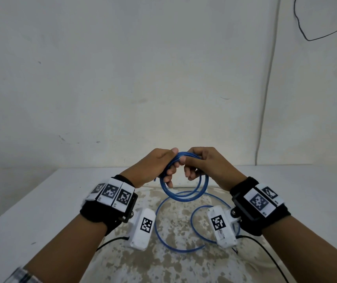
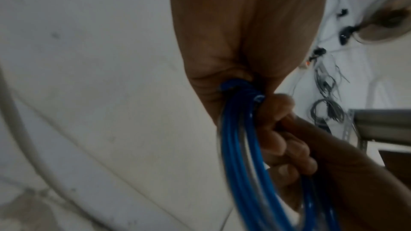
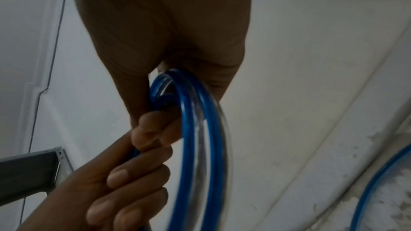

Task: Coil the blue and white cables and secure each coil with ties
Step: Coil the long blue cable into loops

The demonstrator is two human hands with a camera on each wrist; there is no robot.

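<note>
A blue cable (image 1: pixel 184 193) hangs in a small coil above the table's middle, held at its top by both hands. My left hand (image 1: pixel 159 166) grips the left side of the coil's top with fingers curled round the bundle (image 2: pixel 242 129). My right hand (image 1: pixel 202 164) pinches the strands beside it, its fingers curled round the blue loops (image 3: pixel 195 129). The cable's loose length (image 1: pixel 163 221) lies in wide loops on the stained cloth below. No white cable or tie shows in any view.
A stained cloth (image 1: pixel 175 262) covers the white table (image 1: pixel 30 201) in front of me. Thin black wires (image 1: pixel 269 252) run from the wrist cameras across the table. A white wall stands close behind, with a pale cord (image 1: pixel 265 99) hanging at right.
</note>
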